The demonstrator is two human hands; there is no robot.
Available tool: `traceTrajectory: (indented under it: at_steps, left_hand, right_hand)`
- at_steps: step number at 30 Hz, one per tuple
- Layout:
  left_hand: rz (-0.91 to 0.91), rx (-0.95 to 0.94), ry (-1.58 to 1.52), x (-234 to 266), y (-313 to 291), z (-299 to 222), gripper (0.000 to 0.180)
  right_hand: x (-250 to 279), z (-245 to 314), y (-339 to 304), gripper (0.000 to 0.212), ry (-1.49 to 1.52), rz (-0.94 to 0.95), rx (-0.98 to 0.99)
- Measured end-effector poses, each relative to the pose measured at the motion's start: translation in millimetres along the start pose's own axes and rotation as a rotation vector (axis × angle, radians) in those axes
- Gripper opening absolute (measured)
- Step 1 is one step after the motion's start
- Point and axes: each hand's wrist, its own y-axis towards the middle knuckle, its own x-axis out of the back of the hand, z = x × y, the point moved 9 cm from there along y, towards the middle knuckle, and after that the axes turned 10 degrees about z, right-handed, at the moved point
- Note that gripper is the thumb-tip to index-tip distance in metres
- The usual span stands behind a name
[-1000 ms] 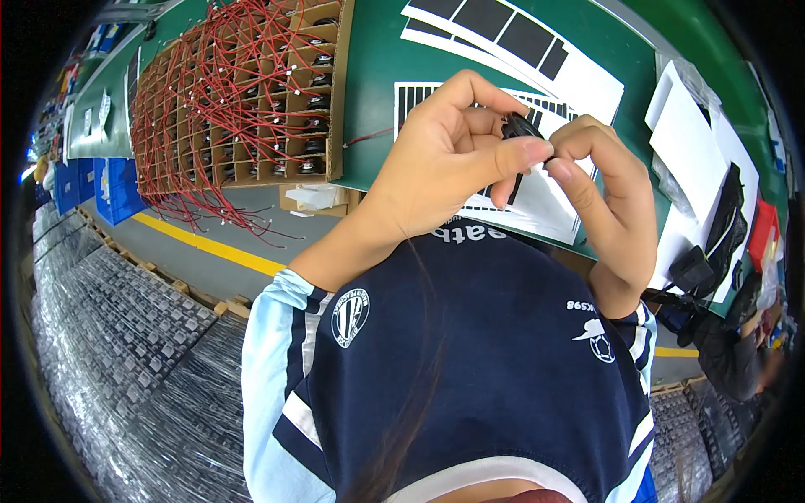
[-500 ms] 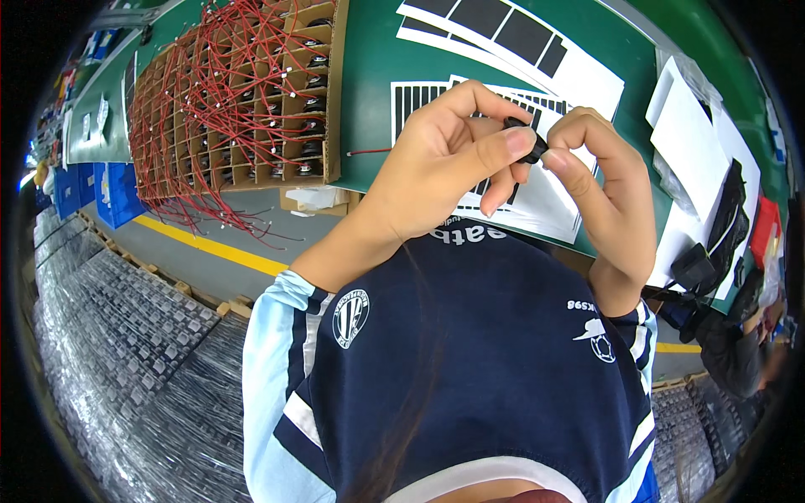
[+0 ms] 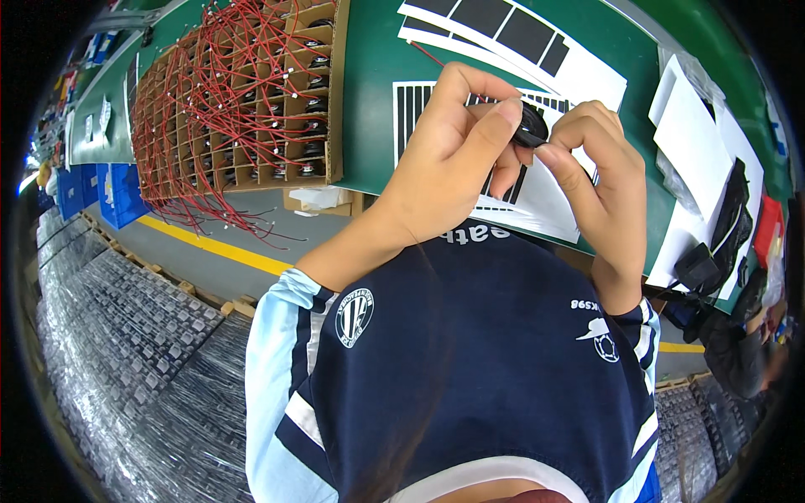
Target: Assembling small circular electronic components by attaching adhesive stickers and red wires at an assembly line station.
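Observation:
My left hand pinches a small round black speaker between thumb and fingers, its flat side tilted toward the right. A thin red wire sticks out beyond the knuckles of that hand. My right hand has thumb and forefinger closed at the speaker's lower right rim; whether a thin dark strip is also between them is hard to make out. Beneath the hands lies a white sheet with black strips, partly covered by them.
A divided cardboard box at the left holds many speakers with tangled red wires. Sheets with black rectangles lie at the back of the green table. White papers and a black pouch are at the right.
The speaker has been turned so more of its round face shows. My left hand has tilted upward, and the red wire now points to the back instead of left.

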Motion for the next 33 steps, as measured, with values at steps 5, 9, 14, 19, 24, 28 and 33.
traceTrajectory:
  at_steps: [5,9,14,19,24,28,33]
  left_hand:
    - [0.023,-0.009,0.056,-3,2,-3,0.015]
    - [-0.023,-0.083,0.202,-5,3,-5,0.020]
    - [-0.035,-0.029,0.110,1,3,-5,0.021]
    - [-0.045,-0.022,-0.021,6,2,-3,0.019]
    - [0.053,0.091,-0.158,-1,1,6,0.020]
    - [0.006,0.110,-0.100,-1,0,3,0.021]
    - [0.065,0.155,-0.359,-7,0,12,0.021]
  right_hand:
    - [0,-2,1,0.016,0.059,0.004,-0.030]
    - [-2,-1,1,0.017,0.001,-0.002,-0.033]
    - [5,-5,1,0.019,-0.172,-0.025,-0.106]
    - [5,-6,2,0.020,0.047,0.017,-0.026]
    - [4,-6,3,0.019,0.090,0.025,-0.022]
    - [4,-4,3,0.018,0.080,0.027,-0.031]
    - [1,-8,2,0.016,0.164,0.036,-0.044]
